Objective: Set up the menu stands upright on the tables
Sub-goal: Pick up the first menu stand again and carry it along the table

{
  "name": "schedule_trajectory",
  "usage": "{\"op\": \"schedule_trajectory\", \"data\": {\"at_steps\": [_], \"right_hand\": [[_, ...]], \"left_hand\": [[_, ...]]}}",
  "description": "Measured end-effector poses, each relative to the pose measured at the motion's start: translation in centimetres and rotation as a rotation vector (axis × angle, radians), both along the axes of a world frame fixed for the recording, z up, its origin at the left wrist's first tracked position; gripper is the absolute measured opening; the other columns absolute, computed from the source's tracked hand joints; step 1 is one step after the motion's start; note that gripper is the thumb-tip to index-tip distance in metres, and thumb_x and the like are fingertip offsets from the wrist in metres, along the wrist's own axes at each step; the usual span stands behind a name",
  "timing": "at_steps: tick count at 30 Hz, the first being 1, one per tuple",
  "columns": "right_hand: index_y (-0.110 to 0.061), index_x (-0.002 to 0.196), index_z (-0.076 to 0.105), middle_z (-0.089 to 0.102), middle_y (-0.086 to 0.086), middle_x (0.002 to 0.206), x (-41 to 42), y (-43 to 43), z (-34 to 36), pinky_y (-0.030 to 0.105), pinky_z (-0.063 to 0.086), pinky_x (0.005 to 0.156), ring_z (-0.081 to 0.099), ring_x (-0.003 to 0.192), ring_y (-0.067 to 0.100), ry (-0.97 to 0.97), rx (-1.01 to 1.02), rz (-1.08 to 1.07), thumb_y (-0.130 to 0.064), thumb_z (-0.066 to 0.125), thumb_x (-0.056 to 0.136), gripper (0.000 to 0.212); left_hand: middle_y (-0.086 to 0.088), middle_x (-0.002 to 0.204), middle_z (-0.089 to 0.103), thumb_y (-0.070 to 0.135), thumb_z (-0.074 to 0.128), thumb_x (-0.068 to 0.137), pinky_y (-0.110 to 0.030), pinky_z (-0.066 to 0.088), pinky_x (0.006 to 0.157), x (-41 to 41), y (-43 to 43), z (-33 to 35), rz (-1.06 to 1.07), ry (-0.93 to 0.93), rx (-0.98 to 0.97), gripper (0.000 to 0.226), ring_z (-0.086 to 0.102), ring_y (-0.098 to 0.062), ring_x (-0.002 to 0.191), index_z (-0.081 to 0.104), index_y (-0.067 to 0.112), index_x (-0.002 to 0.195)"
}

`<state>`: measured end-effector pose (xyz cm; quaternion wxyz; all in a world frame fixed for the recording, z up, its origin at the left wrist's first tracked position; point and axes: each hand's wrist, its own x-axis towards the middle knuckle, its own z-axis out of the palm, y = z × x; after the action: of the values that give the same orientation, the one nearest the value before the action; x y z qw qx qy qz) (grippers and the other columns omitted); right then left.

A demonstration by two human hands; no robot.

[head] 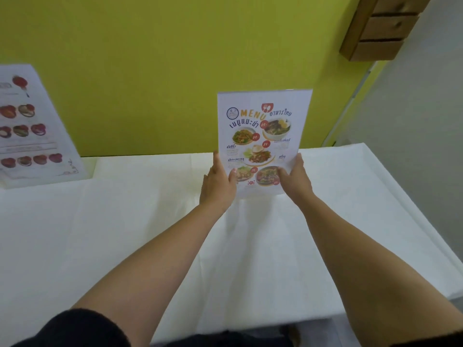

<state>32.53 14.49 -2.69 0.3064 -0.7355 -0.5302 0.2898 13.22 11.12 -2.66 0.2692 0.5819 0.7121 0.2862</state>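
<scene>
A menu stand (263,136) with a white sheet of food pictures and the word MENU stands upright near the far edge of the white-clothed table (125,234). My left hand (219,182) grips its lower left edge, thumb on the front. My right hand (295,179) grips its lower right edge. The stand's base is hidden behind my hands. A second menu stand (32,126) with red food pictures stands upright at the table's far left, partly cut off by the frame.
A yellow-green wall (162,58) rises right behind the table. A brown wooden drawer unit (380,26) hangs at the upper right. The table's right edge (413,216) borders a grey wall and floor.
</scene>
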Motion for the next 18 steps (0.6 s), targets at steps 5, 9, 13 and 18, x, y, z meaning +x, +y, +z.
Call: {"op": "schedule_trajectory", "data": {"at_steps": [5,9,13,18], "right_hand": [[-0.015,0.142,0.034,0.058,0.004,0.131,1.1,1.8,-0.1,0.030,0.044,0.073,0.060,0.104,0.024,0.230,0.001,0.000,-0.028,0.055,0.091,0.057],[-0.012,0.134,0.039,0.060,0.004,0.122,4.4,2.9,0.7,0.032,0.045,0.074,0.059,0.098,0.023,0.261,0.023,0.041,-0.022,0.054,0.088,0.049],[-0.014,0.133,0.041,0.059,0.000,0.115,9.1,4.3,1.9,0.032,0.043,0.075,0.058,0.098,0.022,0.271,0.055,0.043,-0.024,0.055,0.089,0.047],[-0.015,0.133,0.040,0.060,0.000,0.117,16.8,5.3,1.9,0.035,0.047,0.081,0.058,0.101,0.022,0.284,0.050,-0.008,-0.027,0.055,0.088,0.049]], "left_hand": [[-0.008,0.157,0.035,0.040,0.038,0.104,-0.041,0.047,0.092,3.2,-0.1,0.9,0.159,-0.052,-0.020,0.073,0.055,-0.036,0.125,-0.003,0.015,0.160],[-0.008,0.156,0.038,0.041,0.038,0.103,-0.043,0.047,0.094,6.6,0.4,1.4,0.220,-0.088,-0.010,0.072,0.055,-0.036,0.125,0.001,0.015,0.159],[-0.009,0.154,0.040,0.039,0.039,0.103,-0.042,0.046,0.095,11.3,2.0,1.9,0.227,-0.118,0.047,0.069,0.054,-0.036,0.126,0.005,0.015,0.158],[-0.006,0.156,0.038,0.042,0.038,0.103,-0.040,0.043,0.097,18.6,3.9,1.7,0.170,-0.186,0.052,0.070,0.050,-0.032,0.131,0.003,0.018,0.159]]}}
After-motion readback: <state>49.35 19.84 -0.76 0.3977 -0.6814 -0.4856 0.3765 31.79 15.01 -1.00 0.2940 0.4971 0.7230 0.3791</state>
